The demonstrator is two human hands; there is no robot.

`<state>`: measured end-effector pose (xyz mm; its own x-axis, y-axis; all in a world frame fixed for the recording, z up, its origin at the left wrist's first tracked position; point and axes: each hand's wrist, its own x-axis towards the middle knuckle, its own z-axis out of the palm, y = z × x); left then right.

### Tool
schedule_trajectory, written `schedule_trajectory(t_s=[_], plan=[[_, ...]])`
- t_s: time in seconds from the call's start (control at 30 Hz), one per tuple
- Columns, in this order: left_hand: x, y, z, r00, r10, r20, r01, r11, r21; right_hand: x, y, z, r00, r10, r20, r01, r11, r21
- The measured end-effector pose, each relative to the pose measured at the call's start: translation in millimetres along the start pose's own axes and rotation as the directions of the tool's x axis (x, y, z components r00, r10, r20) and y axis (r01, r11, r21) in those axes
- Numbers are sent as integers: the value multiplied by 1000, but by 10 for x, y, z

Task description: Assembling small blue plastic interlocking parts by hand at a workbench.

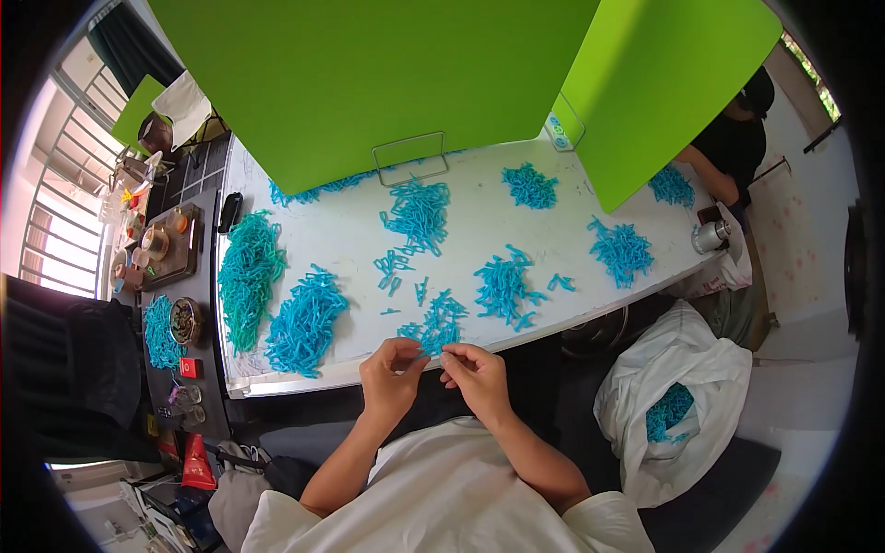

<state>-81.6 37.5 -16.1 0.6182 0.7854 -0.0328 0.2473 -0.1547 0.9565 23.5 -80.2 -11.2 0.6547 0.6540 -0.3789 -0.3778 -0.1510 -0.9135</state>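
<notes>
At the table's front edge my left hand [391, 376] is closed in a pinch, thumb against forefinger. My right hand [478, 378] pinches just beside it, the fingertips of both nearly meeting. Blue shows at the fingertips, seemingly a small blue plastic piece that both hold; its outline blends with the pile behind. That small pile of blue plastic pieces [443, 319] lies right in front of my hands. A second blue pile [502, 288] is to its right. Farther back, a heap of blue looped pieces [416, 214] trails a few loose ones toward me.
Larger heaps, one blue [307, 323] and one blue-green [247, 281], lie on the white table [359, 360] at left. Green panels [387, 83] stand along the back. A white sack [636, 396] with blue pieces sits at right. Another person [737, 138] is beyond the right panel.
</notes>
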Motion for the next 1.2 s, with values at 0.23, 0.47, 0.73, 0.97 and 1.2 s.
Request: schedule_trajectory(t_s=[0.23, 0.47, 0.73, 0.97, 1.2], plan=[[-51, -71, 36, 996, -36, 81, 42, 997, -65, -25, 87, -82, 977, -177, 117, 195, 967, -161], [91, 417, 276, 977, 31, 211, -2, 991, -137, 321, -91, -708, 879, -433, -200, 298, 826, -478], [327, -71, 4, 987, 154, 53, -163, 951, 261, 1015, -220, -1687, 598, -798, -76, 133, 192, -972], [909, -332, -206, 970, 220, -101, -118, 795, 595, 859, -237, -1466, 737, -662, 137, 329, 175, -928], [1134, -485, -6, 975, 220, -38, -140, 736, 663, 808, -224, -1435, 780, -622, -75, 223, 388, -894]])
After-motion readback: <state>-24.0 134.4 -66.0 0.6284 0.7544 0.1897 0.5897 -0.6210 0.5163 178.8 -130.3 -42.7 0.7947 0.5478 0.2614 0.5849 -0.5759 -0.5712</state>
